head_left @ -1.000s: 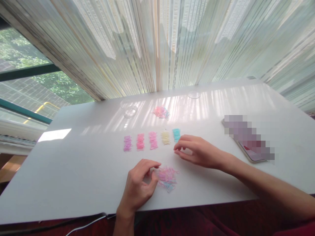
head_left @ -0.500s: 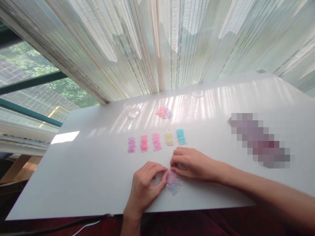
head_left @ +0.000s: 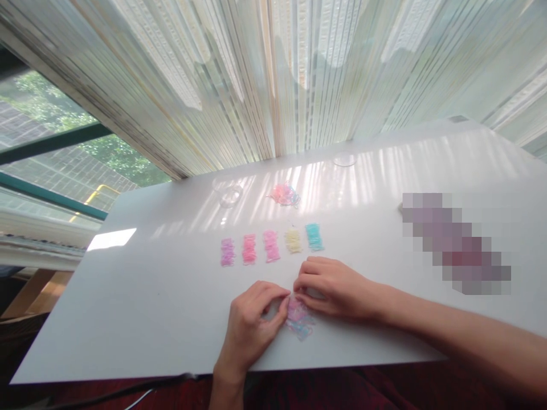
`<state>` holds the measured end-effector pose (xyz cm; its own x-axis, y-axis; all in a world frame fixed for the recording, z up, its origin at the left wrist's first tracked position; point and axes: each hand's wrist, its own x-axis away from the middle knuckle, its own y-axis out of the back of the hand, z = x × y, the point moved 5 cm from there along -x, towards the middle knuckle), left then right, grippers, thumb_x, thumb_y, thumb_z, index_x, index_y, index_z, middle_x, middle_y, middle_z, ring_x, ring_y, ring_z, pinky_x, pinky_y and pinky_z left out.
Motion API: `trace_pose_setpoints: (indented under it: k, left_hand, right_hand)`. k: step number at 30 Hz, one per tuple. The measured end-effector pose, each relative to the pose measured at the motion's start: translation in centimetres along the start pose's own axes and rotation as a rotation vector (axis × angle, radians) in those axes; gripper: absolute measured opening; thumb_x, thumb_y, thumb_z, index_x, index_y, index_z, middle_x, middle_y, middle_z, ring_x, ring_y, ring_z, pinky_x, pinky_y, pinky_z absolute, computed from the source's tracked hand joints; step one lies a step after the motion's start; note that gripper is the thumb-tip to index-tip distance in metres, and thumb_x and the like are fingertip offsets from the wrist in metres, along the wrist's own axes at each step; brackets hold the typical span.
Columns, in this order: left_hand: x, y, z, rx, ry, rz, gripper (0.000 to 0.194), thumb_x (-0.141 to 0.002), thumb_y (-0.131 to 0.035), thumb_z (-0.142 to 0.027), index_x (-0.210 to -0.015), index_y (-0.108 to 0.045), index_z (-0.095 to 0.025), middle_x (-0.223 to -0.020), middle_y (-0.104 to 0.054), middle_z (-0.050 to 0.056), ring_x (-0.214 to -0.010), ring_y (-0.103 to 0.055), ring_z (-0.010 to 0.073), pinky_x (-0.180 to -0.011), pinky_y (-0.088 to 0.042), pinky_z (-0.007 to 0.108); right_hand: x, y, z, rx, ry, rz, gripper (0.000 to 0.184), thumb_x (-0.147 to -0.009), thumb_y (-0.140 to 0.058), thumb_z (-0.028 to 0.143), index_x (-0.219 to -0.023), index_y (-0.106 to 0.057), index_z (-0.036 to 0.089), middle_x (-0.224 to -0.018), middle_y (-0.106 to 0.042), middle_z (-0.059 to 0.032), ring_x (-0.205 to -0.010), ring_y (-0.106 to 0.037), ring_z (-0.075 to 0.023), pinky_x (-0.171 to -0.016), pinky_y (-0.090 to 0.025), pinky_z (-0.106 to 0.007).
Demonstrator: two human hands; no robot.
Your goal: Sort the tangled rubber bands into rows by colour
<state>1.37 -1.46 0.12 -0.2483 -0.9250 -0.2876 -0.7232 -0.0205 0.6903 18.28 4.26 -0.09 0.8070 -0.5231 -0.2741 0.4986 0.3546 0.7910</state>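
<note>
Left hand [head_left: 250,322] and right hand [head_left: 335,287] pinch at the near pile [head_left: 301,327] on the counter [head_left: 145,319], seemingly steadying it; whether either holds strands, I cannot tell. Gaps keep the stacks [head_left: 271,246] distinct.

Head-worn view, facing forward and down, table at close range

A pale striped curtain [head_left: 273,74] spans the top of the frame, and at the left a window with a green frame [head_left: 55,142] shows foliage [head_left: 117,156], paving or brickwork [head_left: 25,136] and a yellow rail [head_left: 96,196]. Toward the right of the white desk [head_left: 149,319] lies a long pixelated object [head_left: 453,239] — its details masked. Brown box-like panels [head_left: 47,293] stand at the lower left — a dark cable [head_left: 149,384] runs along the desk's near edge.
</note>
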Motion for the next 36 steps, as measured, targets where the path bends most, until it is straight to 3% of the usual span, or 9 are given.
trace_pose_setpoints:
  k: [7, 16, 25, 36]
  left_hand:
    - [0.2, 0.6, -0.1, 0.104, -0.015, -0.051, 0.013, -0.091, -0.067, -0.01, -0.097, -0.074, -0.02, -0.085, -0.073, 0.003, -0.062, -0.06, 0.0127, -0.057, -0.051, 0.023]
    - [0.3, 0.9, 0.0, 0.185, -0.015, -0.077, 0.013, -0.091, -0.069, -0.009, -0.097, -0.073, -0.02, -0.083, -0.071, 0.002, -0.06, -0.056, 0.011, -0.056, -0.05, 0.022]
    - [0.3, 0.9, 0.1, 0.198, 0.017, -0.058, 0.01, -0.092, -0.07, -0.013, -0.098, -0.075, -0.02, -0.084, -0.073, 0.004, -0.061, -0.059, 0.012, -0.056, -0.051, 0.022]
    - [0.3, 1.0, 0.2, 0.178, 0.019, -0.09, 0.007, -0.092, -0.072, -0.014, -0.096, -0.074, -0.02, -0.082, -0.073, 0.003, -0.058, -0.057, 0.0114, -0.054, -0.05, 0.022]
  right_hand:
    - [0.0, -0.2, 0.0, -0.006, 0.001, -0.015, 0.011, -0.098, -0.061, 0.023, -0.1, -0.07, 0.019, -0.089, -0.067, -0.0055, -0.078, -0.058, -0.0184, -0.074, -0.046, -0.03]
    - [0.1, -0.4, 0.2, -0.101, 0.007, -0.052, 0.01, -0.098, -0.062, 0.022, -0.094, -0.07, 0.018, -0.087, -0.067, -0.0046, -0.077, -0.06, -0.0172, -0.072, -0.046, -0.028]
    - [0.1, -0.1, 0.5, -0.17, 0.035, -0.111, 0.019, -0.102, -0.057, 0.028, -0.093, -0.071, 0.019, -0.084, -0.066, -0.0049, -0.075, -0.059, -0.0164, -0.069, -0.047, -0.027]
    - [0.1, 0.9, 0.6, -0.193, 0.052, -0.194, 0.014, -0.099, -0.058, 0.024, -0.091, -0.069, 0.019, -0.081, -0.067, -0.0042, -0.073, -0.059, -0.0155, -0.068, -0.048, -0.026]
